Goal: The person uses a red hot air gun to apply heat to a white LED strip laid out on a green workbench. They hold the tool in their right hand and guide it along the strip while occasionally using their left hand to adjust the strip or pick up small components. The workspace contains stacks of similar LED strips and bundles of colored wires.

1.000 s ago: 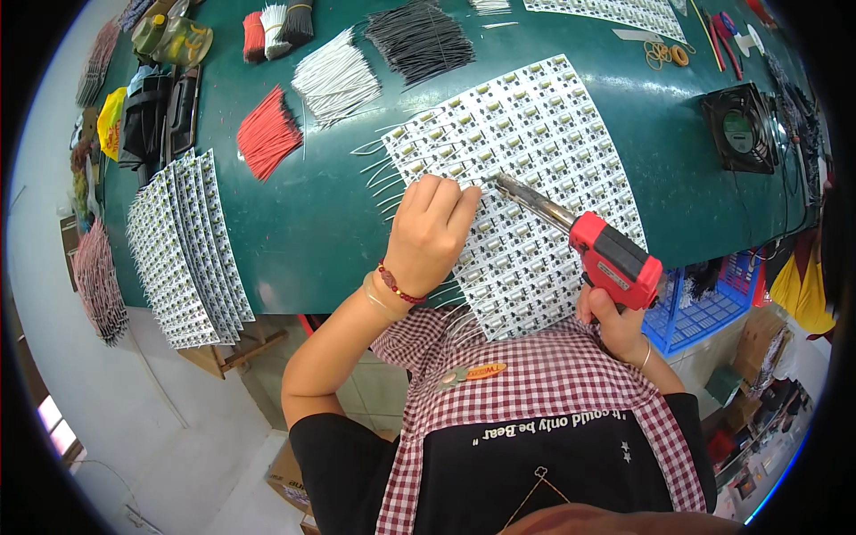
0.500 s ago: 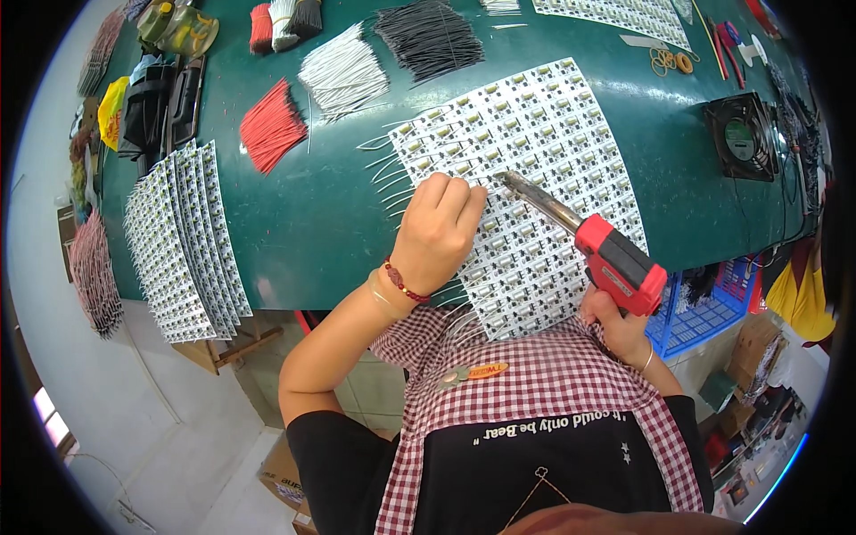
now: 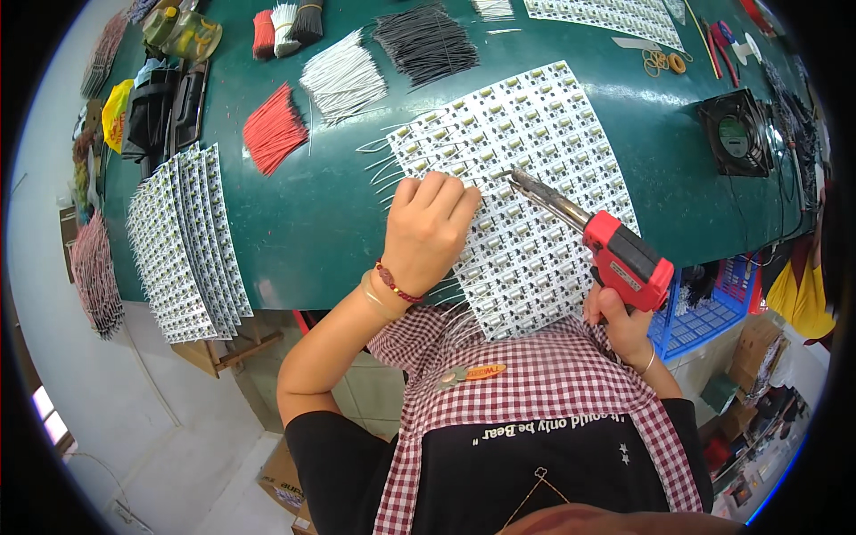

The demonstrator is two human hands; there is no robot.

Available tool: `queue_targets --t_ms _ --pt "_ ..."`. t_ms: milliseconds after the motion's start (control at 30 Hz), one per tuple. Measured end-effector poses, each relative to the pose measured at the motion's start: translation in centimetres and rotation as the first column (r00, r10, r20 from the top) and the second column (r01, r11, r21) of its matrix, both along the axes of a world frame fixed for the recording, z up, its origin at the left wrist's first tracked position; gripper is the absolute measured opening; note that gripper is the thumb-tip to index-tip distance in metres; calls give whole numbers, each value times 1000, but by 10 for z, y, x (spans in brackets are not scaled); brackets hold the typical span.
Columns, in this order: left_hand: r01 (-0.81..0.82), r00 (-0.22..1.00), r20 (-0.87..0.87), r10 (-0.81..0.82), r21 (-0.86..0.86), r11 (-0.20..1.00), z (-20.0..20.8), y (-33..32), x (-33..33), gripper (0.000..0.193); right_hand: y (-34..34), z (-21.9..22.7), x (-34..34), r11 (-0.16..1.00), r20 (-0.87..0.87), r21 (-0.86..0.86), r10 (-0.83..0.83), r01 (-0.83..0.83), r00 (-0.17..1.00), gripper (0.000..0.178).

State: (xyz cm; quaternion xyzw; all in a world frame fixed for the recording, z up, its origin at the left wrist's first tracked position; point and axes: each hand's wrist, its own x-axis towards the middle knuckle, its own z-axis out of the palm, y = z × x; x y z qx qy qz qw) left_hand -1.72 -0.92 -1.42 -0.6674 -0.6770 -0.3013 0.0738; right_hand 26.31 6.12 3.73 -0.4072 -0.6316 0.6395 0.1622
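Circuit-board sheet: one, white, rows of small components; flat on the green table, its near end reaching the worker's checked apron.
White leads: several, jutting past the sheet's left edge.
Left hand: over the sheet's left part, fingers curled and bunched downward; from where I stand, I cannot tell whether they pinch anything.
Right hand: by the sheet's near right corner, gripping a soldering gun.
Soldering gun: red and black; metal tip over the sheet, near the left fingers, contact unclear.
Cut wires: red, left of the sheet; white and black, beyond its far left corner.
Stacked sheets: well left of the sheet.
Fan: black, right of the sheet.
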Motion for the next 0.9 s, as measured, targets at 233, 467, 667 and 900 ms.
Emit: queue_targets --t_ms 233,467,667,900 --pt "-78 994 77 72 66 995 28 -7 -5 27 -3 4 4 995 -43 -81 -70 66 997 31" --pt "166 744 658 -117 -12 986 47 -4 53 14 6 42 -38 992 -26 -82 -94 92 995 10" --pt "197 553 830 -79 -37 980 57 -7 89 8 1 37 -39 996 -44 -21 -84 84 995 15" --pt "220 543 840 9 -153 964 55 -17 94 11 -4 34 -34 987 12 157 -47 45 999 12"
